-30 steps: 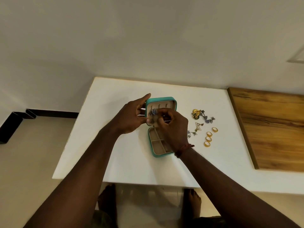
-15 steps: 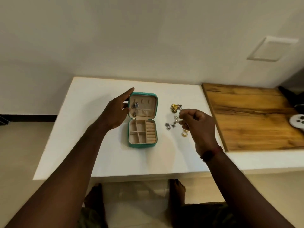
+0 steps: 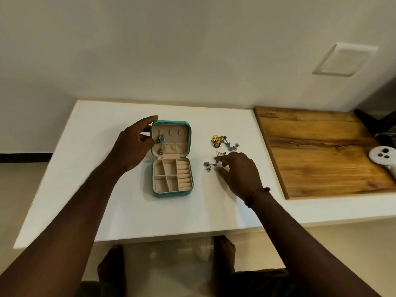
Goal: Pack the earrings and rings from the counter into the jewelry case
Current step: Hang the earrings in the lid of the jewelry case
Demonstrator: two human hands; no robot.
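A teal jewelry case (image 3: 171, 195) lies open on the white counter (image 3: 107, 189), its beige lid (image 3: 184, 133) propped up. A silver-blue earring (image 3: 160, 139) hangs inside the lid. My left hand (image 3: 132, 146) holds the lid's left edge. To the right lie a gold earring cluster (image 3: 217, 140), silver earrings (image 3: 233, 147) and another silver-blue earring (image 3: 207, 165). My right hand (image 3: 240, 170) hovers over the loose jewelry, fingertips spread by the silver-blue earring and a triangle earring (image 3: 220, 153). The rings are hidden under this hand.
A wooden board (image 3: 321, 151) covers the counter's right part. A white controller (image 3: 383, 160) rests at its far right edge, beside a dark object (image 3: 372, 123). The wall rises just behind the counter. My bare feet (image 3: 222, 251) show below the front edge.
My right hand left the case lid, where the silver-blue earring now hangs, and moved right and down over the loose jewelry. My left hand stayed on the lid.
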